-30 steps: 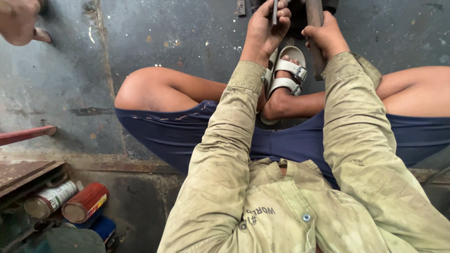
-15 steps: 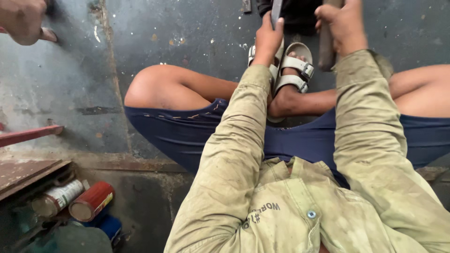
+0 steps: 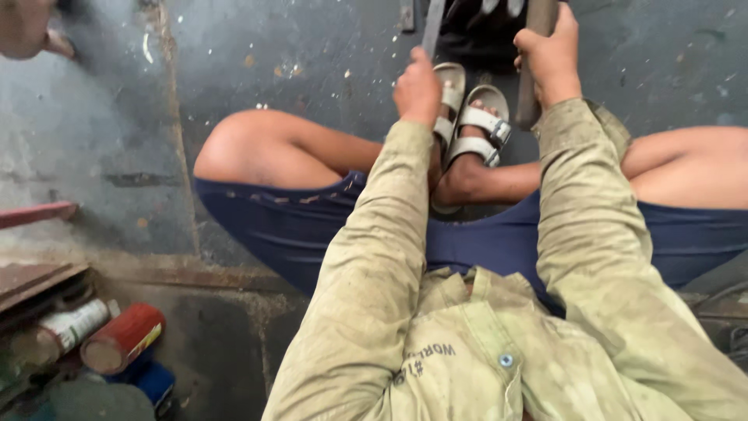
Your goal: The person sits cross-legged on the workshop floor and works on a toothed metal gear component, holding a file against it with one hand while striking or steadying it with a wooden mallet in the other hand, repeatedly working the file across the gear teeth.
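My left hand (image 3: 418,86) is closed around a thin grey metal rod (image 3: 432,27) that runs up out of the top edge. Beside it, my right hand (image 3: 552,56) grips a thicker dark handle (image 3: 531,93) held upright, its lower end below the fist. Both hands are above my crossed feet in white strapped sandals (image 3: 475,125). A dark object (image 3: 483,31) sits on the floor just beyond the feet, mostly cut off. My arms are in dirty khaki sleeves, and my bare knees spread to either side over dark blue shorts.
Another person's hand (image 3: 27,27) shows at the top left corner. A red can (image 3: 121,339) and a white-labelled can (image 3: 70,327) lie at the bottom left beside a blue object (image 3: 152,382). A rusty metal edge (image 3: 35,214) juts in at left. The floor is stained grey concrete (image 3: 296,54).
My right hand has risen higher with the dark handle. My left hand stays on the thin rod. The view has shifted slightly, moving the cans right.
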